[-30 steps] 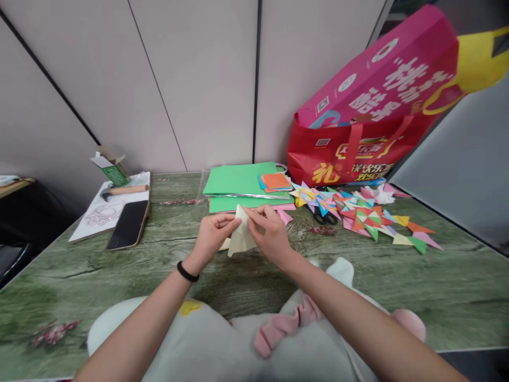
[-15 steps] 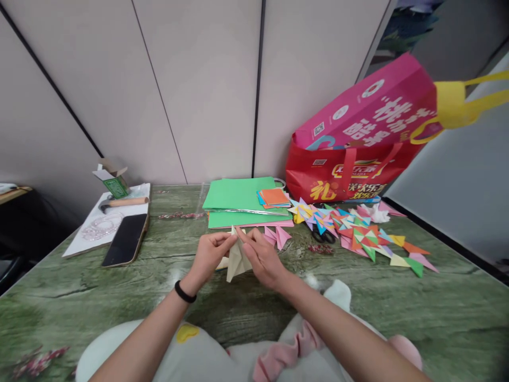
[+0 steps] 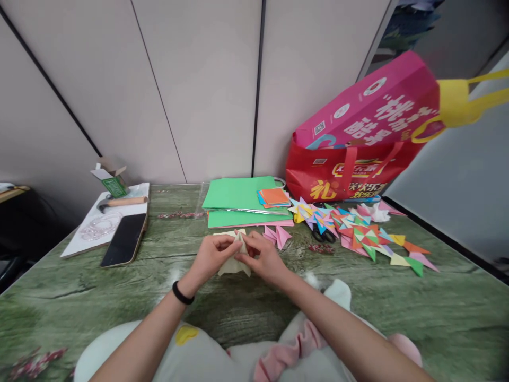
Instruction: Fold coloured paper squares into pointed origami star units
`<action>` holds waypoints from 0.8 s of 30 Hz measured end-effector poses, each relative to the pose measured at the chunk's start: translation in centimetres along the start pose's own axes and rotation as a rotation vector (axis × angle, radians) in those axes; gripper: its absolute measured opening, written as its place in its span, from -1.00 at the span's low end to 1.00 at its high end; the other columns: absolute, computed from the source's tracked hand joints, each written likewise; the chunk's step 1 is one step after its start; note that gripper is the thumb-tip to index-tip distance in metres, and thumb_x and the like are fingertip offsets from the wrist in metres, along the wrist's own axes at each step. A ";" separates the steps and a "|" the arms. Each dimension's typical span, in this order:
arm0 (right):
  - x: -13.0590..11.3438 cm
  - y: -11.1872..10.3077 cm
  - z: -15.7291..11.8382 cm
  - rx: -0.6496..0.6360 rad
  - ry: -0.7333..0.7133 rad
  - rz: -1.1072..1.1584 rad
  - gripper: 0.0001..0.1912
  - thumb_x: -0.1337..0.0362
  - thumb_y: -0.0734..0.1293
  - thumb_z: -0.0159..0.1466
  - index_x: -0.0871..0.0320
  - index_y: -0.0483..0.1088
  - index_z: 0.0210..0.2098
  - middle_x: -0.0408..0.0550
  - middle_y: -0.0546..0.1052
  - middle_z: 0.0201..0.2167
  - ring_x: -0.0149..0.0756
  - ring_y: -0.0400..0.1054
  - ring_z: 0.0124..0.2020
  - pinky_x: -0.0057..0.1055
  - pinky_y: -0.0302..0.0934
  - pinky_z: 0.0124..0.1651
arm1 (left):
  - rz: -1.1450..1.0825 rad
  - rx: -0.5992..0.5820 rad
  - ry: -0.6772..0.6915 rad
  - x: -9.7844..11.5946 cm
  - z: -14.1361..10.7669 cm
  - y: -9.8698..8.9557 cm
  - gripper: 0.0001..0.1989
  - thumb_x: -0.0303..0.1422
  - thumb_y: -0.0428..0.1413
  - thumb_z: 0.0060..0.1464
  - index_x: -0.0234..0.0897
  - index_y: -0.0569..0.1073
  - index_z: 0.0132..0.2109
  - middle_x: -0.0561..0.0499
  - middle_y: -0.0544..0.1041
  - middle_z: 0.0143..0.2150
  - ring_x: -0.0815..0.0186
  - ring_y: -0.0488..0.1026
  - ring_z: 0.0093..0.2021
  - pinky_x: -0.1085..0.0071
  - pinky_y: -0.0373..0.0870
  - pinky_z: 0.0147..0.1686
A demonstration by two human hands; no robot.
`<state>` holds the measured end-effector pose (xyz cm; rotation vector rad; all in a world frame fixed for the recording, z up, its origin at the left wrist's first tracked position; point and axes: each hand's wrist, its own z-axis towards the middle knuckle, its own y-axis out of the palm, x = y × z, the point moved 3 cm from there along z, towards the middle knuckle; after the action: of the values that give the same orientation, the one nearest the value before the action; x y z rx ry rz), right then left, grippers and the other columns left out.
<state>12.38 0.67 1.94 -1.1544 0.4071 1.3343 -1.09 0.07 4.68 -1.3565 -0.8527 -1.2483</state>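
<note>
Between my hands is a cream sheet of folded paper [image 3: 234,267], its lower part fanning out below my fingers. My left hand [image 3: 212,257] pinches its left side, thumb and fingertips closed near the top. From the right, my right hand [image 3: 262,258] pinches the same paper, its thumb close to the left thumb. The fingers hide much of the upper folds. Another pale yellow paper [image 3: 222,233] shows on the table just behind my hands. Two pink folded paper pieces [image 3: 277,236] lie right of my right hand.
Behind my hands lie green sheets [image 3: 234,193] with small coloured squares [image 3: 275,197] on top. Several folded paper stars [image 3: 363,236] and black scissors [image 3: 323,236] lie to the right, before a red bag [image 3: 318,170]. At left are a phone [image 3: 124,240], hammer [image 3: 123,201] and green box [image 3: 114,185].
The cream paper has turned and been lowered, its pointed tip no longer standing up between my fingers. My right hand's fingers have drawn in to a pinch beside the left ones.
</note>
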 end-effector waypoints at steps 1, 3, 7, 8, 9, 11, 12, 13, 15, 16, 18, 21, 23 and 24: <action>0.0 -0.1 0.1 -0.013 0.014 0.018 -0.53 0.27 0.35 0.07 0.09 0.33 0.00 -0.19 0.20 -0.51 -0.45 0.11 -0.48 -0.51 0.09 -0.44 | 0.022 -0.005 0.007 0.0 0.0 0.0 -0.77 -0.24 0.14 -0.10 -0.34 0.55 -0.40 -0.01 0.54 -0.47 0.38 0.38 -0.49 0.55 0.25 -0.53; 0.1 -0.3 0.3 -0.022 0.066 0.110 -0.63 0.20 0.34 0.09 0.12 0.41 -0.10 -0.19 0.21 -0.52 -0.46 0.14 -0.50 -0.52 0.10 -0.47 | 0.054 -0.012 0.009 -0.1 0.1 0.0 -0.75 -0.23 0.11 -0.08 -0.34 0.55 -0.42 -0.01 0.52 -0.49 0.39 0.35 -0.51 0.55 0.22 -0.55; 1.0 -0.6 0.6 0.023 0.255 0.387 -0.67 0.09 0.29 0.09 0.19 0.47 -0.28 -0.17 0.33 -0.55 -0.52 0.18 -0.60 -0.51 0.16 -0.54 | 0.118 -0.079 0.002 0.0 0.0 0.3 -0.69 -0.18 0.07 -0.05 -0.36 0.52 -0.47 0.01 0.48 -0.55 0.41 0.29 -0.55 0.55 0.16 -0.58; 1.1 -0.6 0.6 0.035 0.294 0.442 -0.67 0.08 0.31 0.06 0.20 0.47 -0.32 -0.17 0.36 -0.56 -0.52 0.19 -0.62 -0.51 0.17 -0.54 | 0.139 -0.092 0.004 0.1 0.0 0.4 -0.67 -0.16 0.07 -0.05 -0.36 0.52 -0.50 0.02 0.45 -0.57 0.42 0.26 -0.56 0.55 0.14 -0.59; 1.2 -0.6 0.6 0.042 0.320 0.485 -0.68 0.08 0.34 0.02 0.21 0.47 -0.36 -0.18 0.38 -0.58 -0.52 0.20 -0.62 -0.50 0.20 -0.53 | 0.156 -0.098 0.005 0.2 0.0 0.4 -0.65 -0.15 0.06 -0.05 -0.36 0.51 -0.52 0.03 0.43 -0.59 0.43 0.24 -0.58 0.55 0.11 -0.60; 1.2 -0.7 0.7 0.044 0.351 0.552 -0.69 0.10 0.38 -0.03 0.23 0.47 -0.42 -0.17 0.42 -0.59 -0.51 0.23 -0.60 -0.49 0.23 -0.49 | 0.170 -0.098 0.002 0.4 -0.1 0.5 -0.64 -0.13 0.06 -0.06 -0.36 0.51 -0.52 0.04 0.41 -0.61 0.44 0.21 -0.59 0.55 0.07 -0.62; 1.2 -0.8 0.7 0.047 0.359 0.576 -0.70 0.11 0.39 -0.04 0.23 0.47 -0.43 -0.16 0.44 -0.58 -0.51 0.24 -0.59 -0.49 0.25 -0.48 | 0.171 -0.099 -0.001 0.4 -0.1 0.5 -0.64 -0.13 0.06 -0.06 -0.36 0.51 -0.52 0.04 0.41 -0.61 0.44 0.20 -0.59 0.55 0.06 -0.62; 1.1 -0.8 0.7 0.054 0.367 0.594 -0.70 0.12 0.40 -0.06 0.23 0.47 -0.43 -0.16 0.45 -0.57 -0.50 0.25 -0.58 -0.49 0.26 -0.47 | 0.175 -0.098 -0.004 0.4 -0.1 0.5 -0.65 -0.14 0.07 -0.07 -0.36 0.51 -0.52 0.04 0.40 -0.61 0.44 0.19 -0.59 0.55 0.05 -0.62; 1.0 -1.0 0.6 0.073 0.385 0.621 -0.70 0.15 0.42 -0.09 0.23 0.46 -0.42 -0.16 0.46 -0.57 -0.50 0.28 -0.58 -0.48 0.27 -0.46 | 0.191 -0.090 -0.004 0.4 -0.1 0.4 -0.66 -0.15 0.08 -0.08 -0.36 0.51 -0.53 0.06 0.38 -0.63 0.46 0.16 -0.60 0.56 0.03 -0.63; 1.0 -1.1 0.6 0.084 0.392 0.628 -0.70 0.17 0.43 -0.10 0.24 0.46 -0.41 -0.16 0.47 -0.57 -0.50 0.29 -0.58 -0.48 0.27 -0.45 | 0.201 -0.084 -0.001 0.4 -0.1 0.4 -0.67 -0.16 0.09 -0.09 -0.36 0.51 -0.54 0.07 0.37 -0.64 0.47 0.15 -0.61 0.56 0.03 -0.64; 1.0 -1.2 0.6 0.102 0.392 0.625 -0.69 0.20 0.45 -0.14 0.24 0.44 -0.42 -0.15 0.47 -0.57 -0.48 0.31 -0.57 -0.47 0.28 -0.45 | 0.216 -0.063 0.009 0.3 0.0 0.3 -0.69 -0.17 0.10 -0.09 -0.36 0.50 -0.55 0.08 0.37 -0.65 0.47 0.16 -0.62 0.56 0.04 -0.64; 0.9 -1.3 0.5 0.136 0.373 0.589 -0.68 0.20 0.47 -0.17 0.24 0.43 -0.44 -0.14 0.48 -0.57 -0.45 0.33 -0.57 -0.46 0.29 -0.46 | 0.187 -0.024 0.011 0.0 0.1 0.3 -0.73 -0.19 0.15 -0.15 -0.34 0.49 -0.53 0.05 0.44 -0.61 0.43 0.26 -0.59 0.55 0.14 -0.60; 0.9 -1.3 0.5 0.155 0.376 0.573 -0.67 0.19 0.47 -0.18 0.24 0.42 -0.45 -0.13 0.48 -0.57 -0.44 0.33 -0.57 -0.44 0.30 -0.46 | 0.121 0.008 -0.011 -0.2 0.2 0.4 -0.75 -0.19 0.19 -0.21 -0.32 0.47 -0.50 0.04 0.47 -0.58 0.38 0.33 -0.55 0.52 0.21 -0.57; 0.8 -1.3 0.4 0.162 0.382 0.573 -0.67 0.19 0.47 -0.18 0.24 0.42 -0.46 -0.12 0.49 -0.57 -0.43 0.34 -0.57 -0.43 0.31 -0.44 | 0.086 0.019 -0.021 -0.3 0.3 0.4 -0.75 -0.19 0.20 -0.23 -0.32 0.46 -0.48 0.03 0.48 -0.56 0.36 0.36 -0.53 0.51 0.24 -0.55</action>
<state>13.58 1.68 1.96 -1.2019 1.1714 1.5254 -0.73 0.29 4.29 -1.3788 -0.8102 -1.1593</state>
